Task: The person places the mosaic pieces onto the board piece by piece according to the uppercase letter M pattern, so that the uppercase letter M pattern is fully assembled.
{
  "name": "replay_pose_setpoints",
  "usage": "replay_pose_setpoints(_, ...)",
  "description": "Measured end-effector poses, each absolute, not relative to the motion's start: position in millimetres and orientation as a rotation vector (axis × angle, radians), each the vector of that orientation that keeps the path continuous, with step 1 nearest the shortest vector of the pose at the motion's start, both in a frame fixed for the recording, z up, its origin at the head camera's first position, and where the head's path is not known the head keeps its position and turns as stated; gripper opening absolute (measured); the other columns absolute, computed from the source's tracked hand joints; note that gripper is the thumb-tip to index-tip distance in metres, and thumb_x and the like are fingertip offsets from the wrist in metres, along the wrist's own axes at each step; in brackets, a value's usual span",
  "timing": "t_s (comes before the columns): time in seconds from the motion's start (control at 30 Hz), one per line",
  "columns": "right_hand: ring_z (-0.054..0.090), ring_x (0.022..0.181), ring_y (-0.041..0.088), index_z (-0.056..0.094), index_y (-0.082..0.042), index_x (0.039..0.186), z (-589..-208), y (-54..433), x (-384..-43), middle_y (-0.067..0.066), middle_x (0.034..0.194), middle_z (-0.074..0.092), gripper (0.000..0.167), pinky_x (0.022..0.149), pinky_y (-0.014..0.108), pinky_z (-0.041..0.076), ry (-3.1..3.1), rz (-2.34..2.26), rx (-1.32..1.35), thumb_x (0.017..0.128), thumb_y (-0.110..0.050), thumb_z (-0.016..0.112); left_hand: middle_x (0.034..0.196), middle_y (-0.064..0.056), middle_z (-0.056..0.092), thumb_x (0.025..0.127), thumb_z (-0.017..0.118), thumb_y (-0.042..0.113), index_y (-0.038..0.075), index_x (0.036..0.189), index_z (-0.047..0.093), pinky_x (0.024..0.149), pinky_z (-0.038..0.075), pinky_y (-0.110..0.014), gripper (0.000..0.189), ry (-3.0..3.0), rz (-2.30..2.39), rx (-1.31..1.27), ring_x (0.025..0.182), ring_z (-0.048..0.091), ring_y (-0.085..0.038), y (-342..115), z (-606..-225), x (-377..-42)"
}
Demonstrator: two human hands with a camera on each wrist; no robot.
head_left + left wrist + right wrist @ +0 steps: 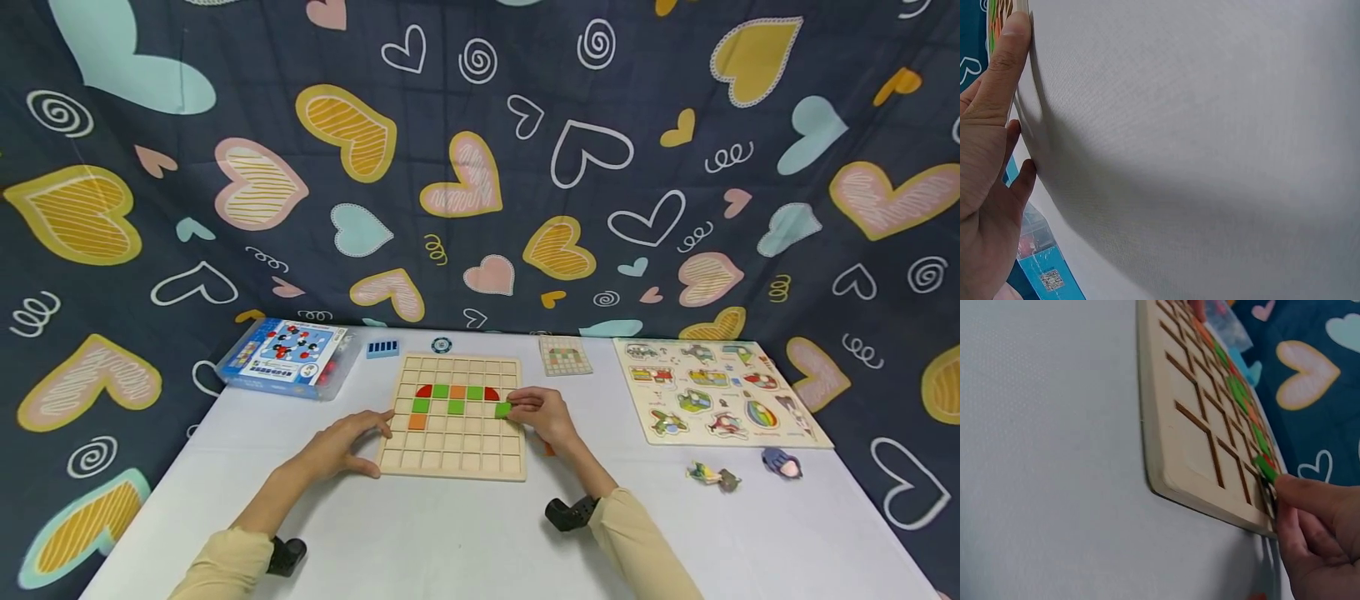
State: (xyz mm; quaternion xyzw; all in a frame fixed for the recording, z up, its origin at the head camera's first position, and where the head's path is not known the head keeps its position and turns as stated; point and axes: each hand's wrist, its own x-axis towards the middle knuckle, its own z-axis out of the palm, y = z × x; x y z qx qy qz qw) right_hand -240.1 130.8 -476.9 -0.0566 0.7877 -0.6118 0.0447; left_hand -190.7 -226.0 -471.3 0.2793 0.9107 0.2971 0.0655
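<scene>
A wooden grid board [457, 454] lies on the white table, with coloured tiles in its upper rows. Its top tile row runs from a red rounded tile [424, 391] through green and orange squares to another red rounded tile [491, 393]. Below sit two green squares and an orange square [417, 422]. My right hand [546, 415] pinches a green square tile [1265, 468] between thumb and fingers, over the board's right side. Thumb and fingers of my left hand [341, 446] touch the board's left edge, spread apart.
Behind the board are a blue striped piece [382, 348], a round chip [442, 344] and a pattern card [566, 357]. A boxed set [285, 358] stands back left. At right lie a picture puzzle board [720, 392] and small figures [782, 463]. An orange piece [550, 449] shows beside my right wrist.
</scene>
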Motion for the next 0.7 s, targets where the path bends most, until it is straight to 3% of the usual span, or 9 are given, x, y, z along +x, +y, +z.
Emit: replay_pose_setpoints(0.7,0.07,0.087,0.028,0.065,0.009,0.105,-471,121,-237,0.022,0.1,0.069,0.028,0.075,0.028,0.057,2.374,-1.921,-0.166,0.078,0.01,0.071,0.142,-0.014,0.048,0.065,0.084,0.031,0.017,0.107,0.057,0.1,0.038,-0.058,0.052,2.749,0.884,0.808,0.131,0.042,-0.037,-225,-469,-190)
